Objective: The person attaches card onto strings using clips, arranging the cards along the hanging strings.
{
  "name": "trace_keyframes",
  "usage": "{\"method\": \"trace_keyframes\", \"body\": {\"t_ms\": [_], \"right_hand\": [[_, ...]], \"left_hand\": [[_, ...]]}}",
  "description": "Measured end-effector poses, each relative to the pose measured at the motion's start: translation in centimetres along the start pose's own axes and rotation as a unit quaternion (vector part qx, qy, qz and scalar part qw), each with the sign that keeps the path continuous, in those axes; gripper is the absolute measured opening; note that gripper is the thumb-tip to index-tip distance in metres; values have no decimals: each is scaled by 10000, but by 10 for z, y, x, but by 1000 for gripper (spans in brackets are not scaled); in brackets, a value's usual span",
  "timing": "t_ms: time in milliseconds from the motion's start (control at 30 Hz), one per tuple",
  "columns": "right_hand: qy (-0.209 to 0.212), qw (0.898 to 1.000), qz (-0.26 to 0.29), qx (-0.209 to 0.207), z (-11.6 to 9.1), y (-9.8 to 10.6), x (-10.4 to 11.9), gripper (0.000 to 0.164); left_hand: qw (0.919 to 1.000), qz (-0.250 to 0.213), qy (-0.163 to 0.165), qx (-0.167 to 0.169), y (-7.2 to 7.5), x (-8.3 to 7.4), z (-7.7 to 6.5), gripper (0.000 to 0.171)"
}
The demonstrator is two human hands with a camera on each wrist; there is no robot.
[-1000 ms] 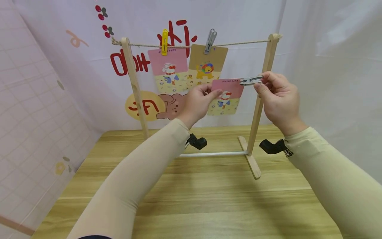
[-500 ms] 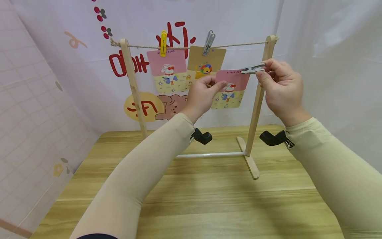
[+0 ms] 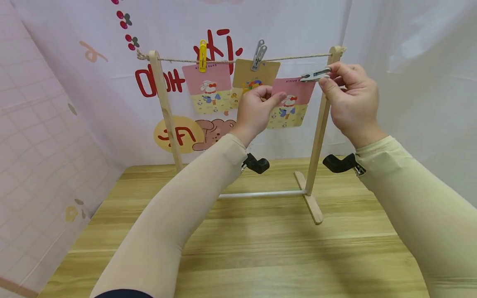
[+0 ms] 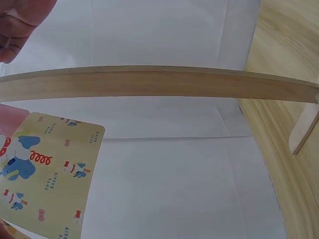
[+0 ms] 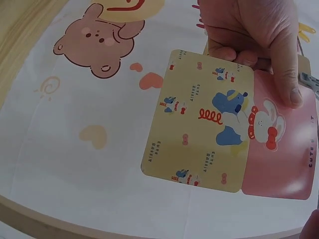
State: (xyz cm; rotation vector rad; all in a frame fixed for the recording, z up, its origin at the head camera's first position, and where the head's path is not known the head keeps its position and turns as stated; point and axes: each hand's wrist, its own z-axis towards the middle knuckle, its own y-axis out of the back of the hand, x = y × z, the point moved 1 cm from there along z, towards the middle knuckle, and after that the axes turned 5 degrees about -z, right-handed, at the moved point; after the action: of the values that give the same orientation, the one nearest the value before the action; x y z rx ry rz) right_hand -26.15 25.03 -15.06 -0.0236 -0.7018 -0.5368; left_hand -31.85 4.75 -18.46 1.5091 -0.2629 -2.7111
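My left hand (image 3: 255,111) pinches the left edge of a pink and yellow rabbit card (image 3: 292,108), thumb in front. My right hand (image 3: 352,101) pinches the handle end of a grey clothespin (image 3: 314,75) between thumb and forefinger. The clothespin's tip overlaps the card's top right corner; whether it bites the card I cannot tell. The card is just below the rope (image 3: 298,57). In the right wrist view, the left thumb lies across the card's pink part (image 5: 279,169). The left wrist view shows part of the card (image 4: 55,174).
A yellow clothespin (image 3: 202,56) holds another rabbit card (image 3: 208,91) on the rope. A grey clothespin (image 3: 258,55) holds a brown lion card (image 3: 255,70), partly behind my left hand. Wooden posts (image 3: 322,124) and a white crossbar (image 3: 261,194) form the rack on the wooden table (image 3: 261,248).
Both hands have risen, carrying the rabbit card and the grey clothespin up and slightly right, closer to the rope. My left hand now covers more of the lion card.
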Motion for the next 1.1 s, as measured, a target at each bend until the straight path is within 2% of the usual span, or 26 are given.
{"method": "trace_keyframes", "body": {"t_ms": [533, 833, 1100], "right_hand": [[81, 9996, -258, -1, 12, -1, 3, 13], [71, 9999, -108, -85, 22, -3, 9, 15], [274, 9971, -709, -97, 28, -6, 20, 13]], "left_hand": [[9998, -76, -76, -159, -10, -12, 7, 24], [9997, -127, -78, -218, -12, -16, 12, 24], [9995, 50, 2, -303, -14, -22, 16, 25]]}}
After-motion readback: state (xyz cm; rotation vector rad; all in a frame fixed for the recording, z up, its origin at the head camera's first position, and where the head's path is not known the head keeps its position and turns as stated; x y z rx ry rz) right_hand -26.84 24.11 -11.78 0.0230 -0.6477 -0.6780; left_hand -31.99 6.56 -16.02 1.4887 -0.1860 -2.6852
